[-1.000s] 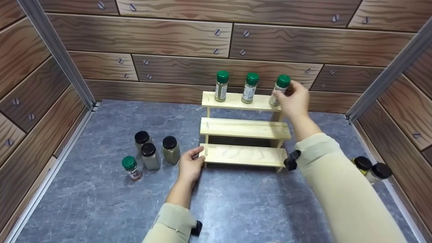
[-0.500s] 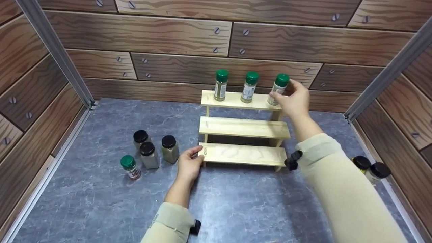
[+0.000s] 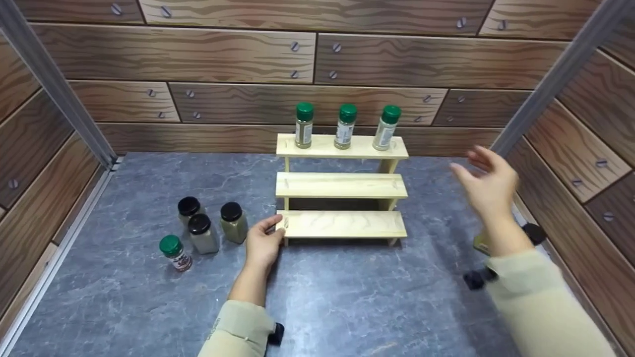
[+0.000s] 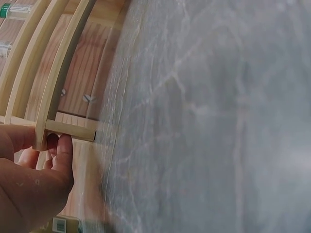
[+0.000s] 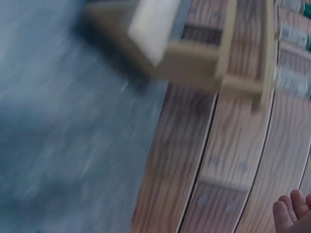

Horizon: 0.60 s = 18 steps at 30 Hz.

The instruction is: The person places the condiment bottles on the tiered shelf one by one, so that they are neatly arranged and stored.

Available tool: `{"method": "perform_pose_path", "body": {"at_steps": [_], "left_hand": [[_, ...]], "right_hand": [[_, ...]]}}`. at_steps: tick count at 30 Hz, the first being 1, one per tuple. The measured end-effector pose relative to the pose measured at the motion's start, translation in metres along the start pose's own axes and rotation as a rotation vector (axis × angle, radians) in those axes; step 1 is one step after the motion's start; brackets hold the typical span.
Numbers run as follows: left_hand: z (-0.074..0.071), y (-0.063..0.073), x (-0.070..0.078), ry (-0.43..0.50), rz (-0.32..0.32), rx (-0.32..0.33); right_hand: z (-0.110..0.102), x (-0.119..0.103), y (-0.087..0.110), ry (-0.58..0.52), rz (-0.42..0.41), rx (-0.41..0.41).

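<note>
A three-tier wooden display rack [image 3: 342, 185] stands on the grey marbled surface. My left hand [image 3: 262, 246] pinches the left end of its lowest step; the left wrist view shows thumb and fingers around the board's end [image 4: 41, 138]. Along the top step stand three green-capped spice jars: a left one [image 3: 304, 126], a middle one [image 3: 345, 127] and a right one [image 3: 386, 129]. To the right of the rack my right hand [image 3: 488, 191] is in the air, thumb and fingers apart, holding nothing.
Left of the rack stand several jars: a green-capped one [image 3: 178, 258] and black-capped ones, the nearest to the rack being an olive jar [image 3: 234, 225]. At far right a black-capped jar [image 3: 535, 233] and a yellowish container [image 3: 481, 243] are partly hidden behind my right forearm. Wood-patterned walls [image 3: 238, 54] enclose the surface.
My right hand has let go of the right spice jar on the top step and moved right and down. The left hand keeps its grip on the rack. The head view has shifted slightly.
</note>
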<state>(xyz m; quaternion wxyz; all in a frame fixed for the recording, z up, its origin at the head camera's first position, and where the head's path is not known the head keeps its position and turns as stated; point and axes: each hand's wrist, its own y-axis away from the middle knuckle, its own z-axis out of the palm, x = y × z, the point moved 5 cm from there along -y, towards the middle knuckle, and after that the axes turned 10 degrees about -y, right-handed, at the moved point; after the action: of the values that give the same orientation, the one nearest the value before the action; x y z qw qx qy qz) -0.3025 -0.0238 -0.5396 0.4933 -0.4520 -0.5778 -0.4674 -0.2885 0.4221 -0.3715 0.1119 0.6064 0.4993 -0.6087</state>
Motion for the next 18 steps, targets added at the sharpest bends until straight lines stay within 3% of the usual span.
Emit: {"method": "perform_pose_path", "body": {"at_steps": [4,12,15,18], "left_hand": [[0.000,0.000,0.001,0.000,-0.003,0.001],[0.002,0.000,0.005,-0.007,0.013,-0.004],[0.002,0.001,0.004,-0.017,0.010,-0.002],[0.002,0.003,0.003,-0.024,0.010,0.004]], "right_hand": [[-0.049,0.025,0.020,0.052,0.008,0.121],[-0.119,0.061,0.065,0.156,0.111,0.347],[-0.137,0.079,0.071,0.160,0.212,0.367],[-0.147,0.102,0.076,0.099,0.345,0.314]]}}
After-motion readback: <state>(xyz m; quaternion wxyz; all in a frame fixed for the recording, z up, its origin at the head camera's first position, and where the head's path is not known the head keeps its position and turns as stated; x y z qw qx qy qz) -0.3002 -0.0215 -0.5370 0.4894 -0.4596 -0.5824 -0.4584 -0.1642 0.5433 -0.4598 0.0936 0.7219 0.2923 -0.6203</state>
